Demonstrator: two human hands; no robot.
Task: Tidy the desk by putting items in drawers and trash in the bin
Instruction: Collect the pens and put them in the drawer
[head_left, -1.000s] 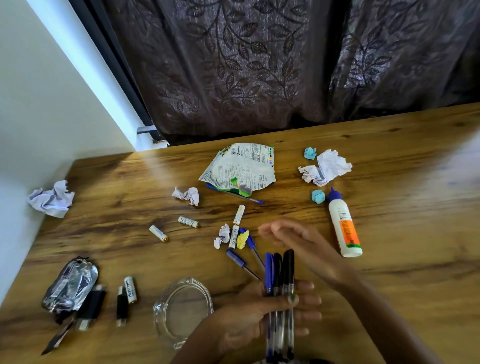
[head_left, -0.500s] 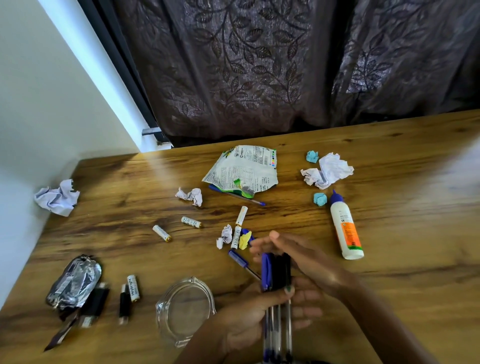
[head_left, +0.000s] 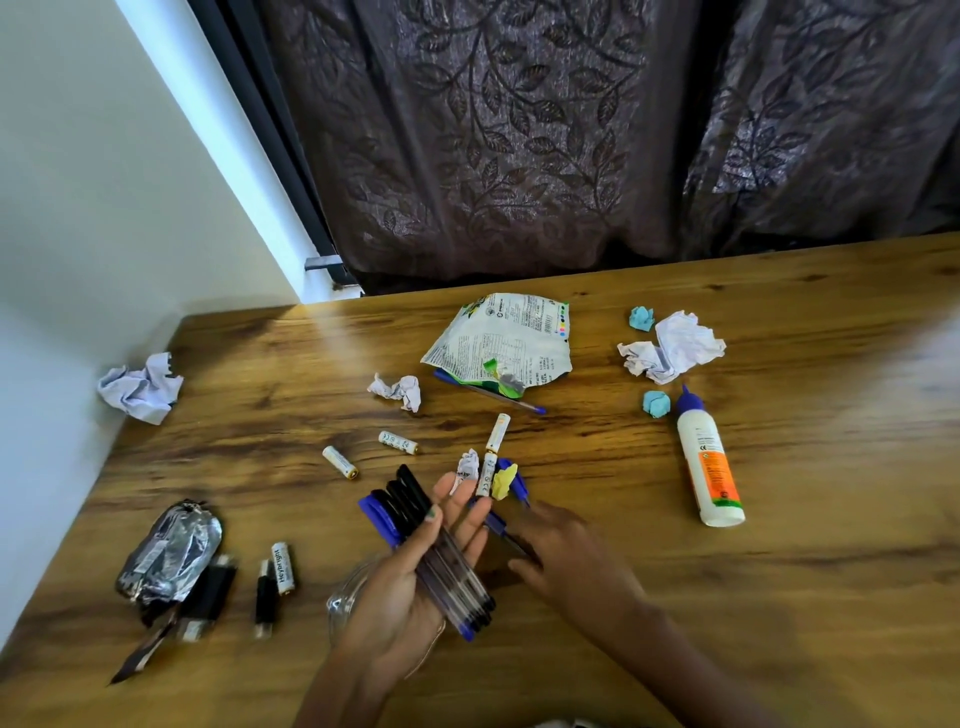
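Loose blue-capped pen (head_left: 501, 530) flat on the desk (head_left: 779, 597), long axis running from cap at upper left to tip at lower right, lying directly between the two hands and partly hidden under the right hand's fingers. Right hand (head_left: 569, 551) the nearer of the two, palm down, fingers spread and low over the barrel, not visibly closed on it; contact itself cannot be told. Left hand (head_left: 415, 582) palm up, thumb pressing a bundle of pens (head_left: 431, 551) across the palm, other fingers extended; bundle axis roughly parallel to the loose pen, caps toward the far left. Likely next move, as a judgement: a pinch across the barrel, then a short carry leftward into the bundle. Barrels clear, smooth, rigid plastic; caps opaque blue and black. Just beyond the loose pen: a second blue pen (head_left: 518, 486), a yellow paper scrap (head_left: 504, 480), two white cylindrical batteries (head_left: 491, 460) end to end, a small white wad (head_left: 468, 464). Farther out: two more batteries (head_left: 363, 452), crumpled white paper (head_left: 670, 348), teal paper balls (head_left: 655, 404), a glossy torn snack wrapper (head_left: 498, 343) over another pen, a white glue bottle (head_left: 709, 462) lying on its side, well apart to the right. At left: a crinkled foil packet (head_left: 169, 551), dark small items, a battery (head_left: 283, 568); a clear glass dish (head_left: 345, 597) under the left wrist. No drawer or bin in view.
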